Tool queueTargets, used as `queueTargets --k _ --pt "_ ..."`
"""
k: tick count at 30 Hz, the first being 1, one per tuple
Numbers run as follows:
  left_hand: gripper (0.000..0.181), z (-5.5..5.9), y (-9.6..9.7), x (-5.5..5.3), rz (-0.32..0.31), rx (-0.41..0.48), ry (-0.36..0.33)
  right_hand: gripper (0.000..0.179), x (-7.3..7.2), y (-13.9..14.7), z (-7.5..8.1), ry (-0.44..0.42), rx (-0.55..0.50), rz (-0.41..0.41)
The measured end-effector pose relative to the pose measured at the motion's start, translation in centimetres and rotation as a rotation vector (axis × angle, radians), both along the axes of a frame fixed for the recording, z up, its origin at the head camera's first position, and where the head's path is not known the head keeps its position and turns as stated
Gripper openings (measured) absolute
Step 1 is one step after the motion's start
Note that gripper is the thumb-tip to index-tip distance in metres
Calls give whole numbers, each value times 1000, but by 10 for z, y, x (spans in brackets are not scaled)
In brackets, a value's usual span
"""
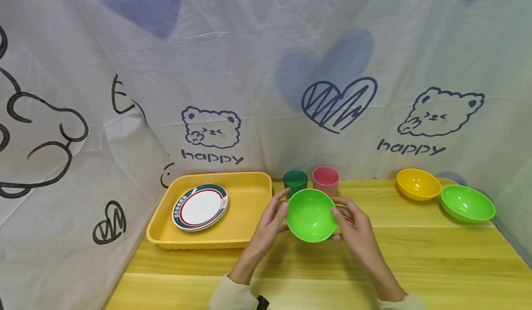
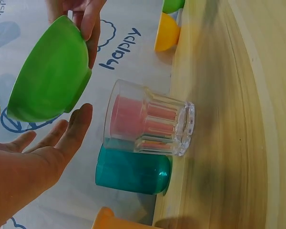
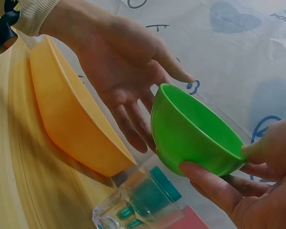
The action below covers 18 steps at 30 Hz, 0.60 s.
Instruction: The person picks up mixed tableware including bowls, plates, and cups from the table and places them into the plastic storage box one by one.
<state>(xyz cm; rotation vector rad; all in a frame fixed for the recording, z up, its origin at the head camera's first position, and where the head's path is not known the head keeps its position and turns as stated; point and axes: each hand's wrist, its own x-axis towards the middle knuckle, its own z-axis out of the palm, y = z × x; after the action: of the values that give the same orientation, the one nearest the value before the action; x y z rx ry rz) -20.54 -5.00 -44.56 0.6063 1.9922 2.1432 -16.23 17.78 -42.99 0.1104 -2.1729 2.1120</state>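
Observation:
A small green bowl (image 1: 311,215) is held up above the table, its inside facing the head camera. My right hand (image 1: 358,229) grips it at the right, thumb at the rim and fingers underneath, as the right wrist view shows. On the other side my left hand (image 3: 119,62) has its fingers extended close to the bowl's wall; whether they touch it I cannot tell. Beyond the bowl stand a clear glass (image 2: 152,119), a teal cup (image 2: 131,169) and a pink cup (image 1: 326,180). The bowl hides the glass in the head view.
At the left a yellow tray (image 1: 249,208) holds stacked white plates (image 1: 201,207) with dark green rims. A yellow bowl (image 1: 418,184) and a wider green bowl (image 1: 467,203) sit at the right back. A printed cloth (image 1: 257,69) hangs behind the wooden table (image 1: 436,259).

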Motion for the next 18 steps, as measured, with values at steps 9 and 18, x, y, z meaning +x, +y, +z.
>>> queueTargets --k 9,18 --pt "47 -1 4 2 2 -9 -25 33 1 -7 0 -4 10 25" --pt "45 -2 4 3 -16 -5 -7 35 2 -11 1 -28 15 42"
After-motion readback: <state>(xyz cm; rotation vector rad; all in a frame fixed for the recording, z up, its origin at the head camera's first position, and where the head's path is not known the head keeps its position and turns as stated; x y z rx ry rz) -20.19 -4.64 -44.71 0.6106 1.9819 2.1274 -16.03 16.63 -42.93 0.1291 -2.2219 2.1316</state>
